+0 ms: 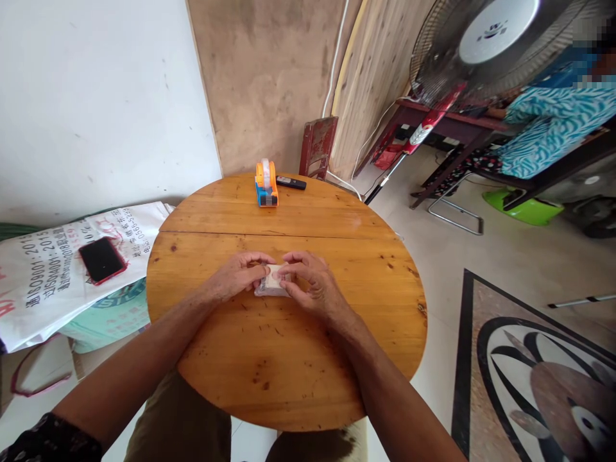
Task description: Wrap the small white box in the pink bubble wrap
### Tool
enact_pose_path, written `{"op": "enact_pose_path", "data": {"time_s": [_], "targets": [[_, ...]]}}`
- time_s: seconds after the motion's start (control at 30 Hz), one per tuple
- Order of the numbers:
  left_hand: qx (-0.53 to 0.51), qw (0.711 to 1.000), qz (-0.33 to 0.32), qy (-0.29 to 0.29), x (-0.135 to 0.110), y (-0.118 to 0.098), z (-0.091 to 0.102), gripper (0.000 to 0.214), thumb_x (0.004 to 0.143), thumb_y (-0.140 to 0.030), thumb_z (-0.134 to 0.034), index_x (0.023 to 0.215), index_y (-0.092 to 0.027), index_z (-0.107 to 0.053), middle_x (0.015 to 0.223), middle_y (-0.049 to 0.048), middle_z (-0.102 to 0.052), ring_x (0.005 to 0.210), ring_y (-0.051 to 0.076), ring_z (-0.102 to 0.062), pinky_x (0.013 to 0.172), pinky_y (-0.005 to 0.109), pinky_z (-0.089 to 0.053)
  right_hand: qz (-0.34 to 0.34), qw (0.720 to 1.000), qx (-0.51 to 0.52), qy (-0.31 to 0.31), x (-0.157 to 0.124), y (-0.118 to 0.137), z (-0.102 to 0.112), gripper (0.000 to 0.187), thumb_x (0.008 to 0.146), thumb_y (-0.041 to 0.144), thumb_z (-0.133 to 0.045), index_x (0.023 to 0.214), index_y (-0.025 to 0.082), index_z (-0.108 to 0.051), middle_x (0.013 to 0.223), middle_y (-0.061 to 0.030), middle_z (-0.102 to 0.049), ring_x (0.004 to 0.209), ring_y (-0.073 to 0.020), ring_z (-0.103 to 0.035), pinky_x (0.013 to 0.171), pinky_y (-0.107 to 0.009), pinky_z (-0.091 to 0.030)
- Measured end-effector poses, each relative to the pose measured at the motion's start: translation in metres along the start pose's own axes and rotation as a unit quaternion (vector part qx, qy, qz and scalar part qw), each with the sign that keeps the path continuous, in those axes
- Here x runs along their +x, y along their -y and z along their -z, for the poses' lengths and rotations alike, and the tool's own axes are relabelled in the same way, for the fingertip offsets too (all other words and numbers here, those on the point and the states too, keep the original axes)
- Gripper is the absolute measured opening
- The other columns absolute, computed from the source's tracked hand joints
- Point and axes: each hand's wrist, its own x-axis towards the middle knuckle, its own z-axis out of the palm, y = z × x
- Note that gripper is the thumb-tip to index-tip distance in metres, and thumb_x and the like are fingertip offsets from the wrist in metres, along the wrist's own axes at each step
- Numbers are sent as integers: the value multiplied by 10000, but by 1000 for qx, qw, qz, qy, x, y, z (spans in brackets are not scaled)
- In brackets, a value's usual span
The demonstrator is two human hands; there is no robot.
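A small white box-like packet (272, 289), seemingly in clear wrapping, lies on the round wooden table (289, 359) in front of me. My left hand (244, 272) grips its left end, with the thumb on top and the fingers along the far side. From the right, my right hand (310, 280) curls its fingers and thumb over the packet's other end. Parts of the packet are hidden under the fingers, so its exact kind cannot be made out. Farther back stands an orange and blue tape dispenser (267, 185) with a roll of clear tape.
Beside the dispenser lies a black remote-like object (291, 183). A phone (102, 260) rests on white printed sacks (52, 269) at the left. On the right are a standing fan (495, 38) and a seated person in a patterned blue top (558, 128). A wooden chair back (317, 147) stands behind the table.
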Motion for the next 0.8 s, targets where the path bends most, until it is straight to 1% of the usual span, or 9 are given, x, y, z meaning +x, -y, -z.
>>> {"op": "enact_pose_path", "data": {"time_s": [0.1, 0.3, 0.43, 0.57, 0.7, 0.8], "targets": [[5, 1000, -12, 7, 0, 0, 0, 399, 751, -381, -620, 1052, -122, -663, 541, -45, -540, 484, 90, -470, 491, 215, -360, 11, 1000, -15, -3, 0, 0, -1, 105, 836, 219, -640, 916, 246, -705, 1118, -73, -667, 1031, -218, -617, 893, -386, -432], [9, 1000, -22, 11, -1, -1, 0, 402, 760, -383, -605, 1053, -113, -663, 558, -43, -537, 500, 92, -473, 506, 219, -374, 58, 997, -43, -36, 0, 0, -6, 110, 877, 203, -601, 893, 248, -701, 1102, -68, -676, 1000, -203, -619, 871, -376, -427], [8, 1000, -20, 16, -2, -2, 0, 393, 774, -377, -600, 1064, -118, -657, 569, -42, -541, 507, 95, -476, 514, 221, -376, 69, 996, -33, -51, 0, 1, -7, 110, 894, 208, -586, 890, 234, -692, 1088, -79, -685, 993, -208, -628, 862, -379, -437], [11, 1000, -20, 16, -1, 0, 0, 385, 789, -365, -592, 1085, -127, -653, 584, -41, -552, 506, 93, -476, 520, 224, -379, 36, 998, 4, -56, 2, 2, -8, 92, 905, 243, -592, 880, 230, -679, 1059, -77, -699, 979, -204, -646, 854, -368, -446], [15, 1000, -22, 15, 0, 2, 0, 389, 783, -360, -595, 1089, -129, -658, 575, -44, -545, 507, 94, -480, 513, 221, -381, -4, 997, 49, -57, 4, 3, -8, 84, 895, 224, -598, 841, 231, -662, 1031, -62, -711, 958, -195, -660, 846, -356, -451], [14, 1000, -18, 10, 0, 1, 0, 388, 767, -358, -607, 1075, -129, -664, 577, -42, -553, 504, 91, -477, 503, 217, -377, -30, 994, 86, -60, 5, 2, -8, 95, 899, 223, -575, 851, 234, -656, 1010, -61, -720, 946, -195, -663, 841, -353, -468]]}}
